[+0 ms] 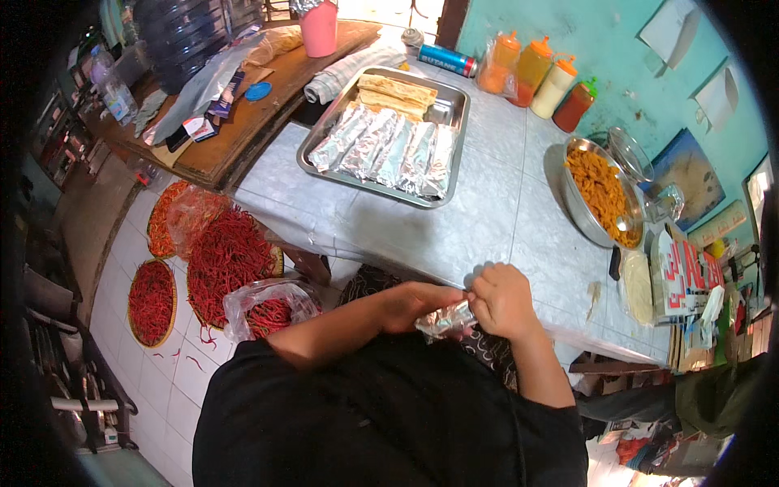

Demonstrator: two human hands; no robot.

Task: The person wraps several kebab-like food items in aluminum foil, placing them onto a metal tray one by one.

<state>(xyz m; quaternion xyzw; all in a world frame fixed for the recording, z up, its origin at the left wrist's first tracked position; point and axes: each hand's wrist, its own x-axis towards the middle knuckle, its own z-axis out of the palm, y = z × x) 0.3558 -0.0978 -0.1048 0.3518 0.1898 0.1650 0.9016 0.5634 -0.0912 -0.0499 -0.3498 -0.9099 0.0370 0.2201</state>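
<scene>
Left hand (412,306) and right hand (501,299) meet before the black-clad torso (381,414), gripping a foil piece (445,321) at the near edge of the table (487,231); the left forearm (337,331) slants inward, the right forearm (545,369) angles up, fingers curled. Farther off, a metal tray (451,104) holds foil-wrapped rolls (391,150).

Crinkled, glossy metal foil (442,321)

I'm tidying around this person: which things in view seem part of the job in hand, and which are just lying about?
Likely the job's: held foil, foil-wrapped packets, unwrapped brown pieces, metal tray; perhaps the steel bowl of food.

Apparently just lying about: blue canister, squeeze bottles, rolled cloth, red chillies.
</scene>
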